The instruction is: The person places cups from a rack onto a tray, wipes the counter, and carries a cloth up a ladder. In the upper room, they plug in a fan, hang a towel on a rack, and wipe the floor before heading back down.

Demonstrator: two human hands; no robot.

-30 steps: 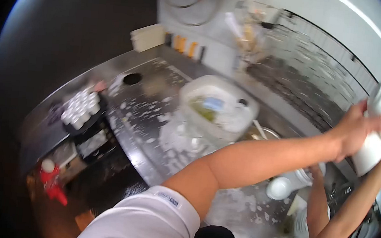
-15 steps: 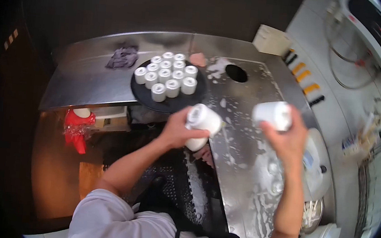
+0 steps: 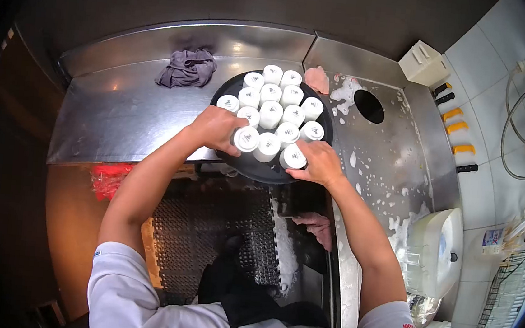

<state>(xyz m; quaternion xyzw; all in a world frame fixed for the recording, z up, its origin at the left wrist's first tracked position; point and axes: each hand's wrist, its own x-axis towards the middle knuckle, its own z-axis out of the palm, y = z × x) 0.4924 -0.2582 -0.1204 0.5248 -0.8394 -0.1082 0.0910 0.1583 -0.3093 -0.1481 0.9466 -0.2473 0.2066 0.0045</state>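
Observation:
Several white cups [image 3: 271, 114] stand upside down, close together, on a round black tray [image 3: 220, 91], with small dark marks on their upturned bases. At the tray's near left edge, my left hand [image 3: 217, 129] is closed around one white cup [image 3: 246, 139]. My right hand [image 3: 320, 163] grips another white cup [image 3: 293, 157] at the near right edge. Between these two sits one more cup [image 3: 267, 147]. Both held cups are over the tray; whether their rims touch it is hidden.
A grey cloth [image 3: 188, 69] lies left of the tray on the steel counter [image 3: 111, 113]. Behind it is a pink cloth [image 3: 317, 80]. To the right, the wet, sudsy counter has a round dark hole [image 3: 368, 106]. Knives with yellow and black handles [image 3: 457, 127] line the right wall.
Both hands have moved to the tray's near edge with white cups. The right hand came leftward from over the wet counter. The view has shifted, so the tray appears farther right.

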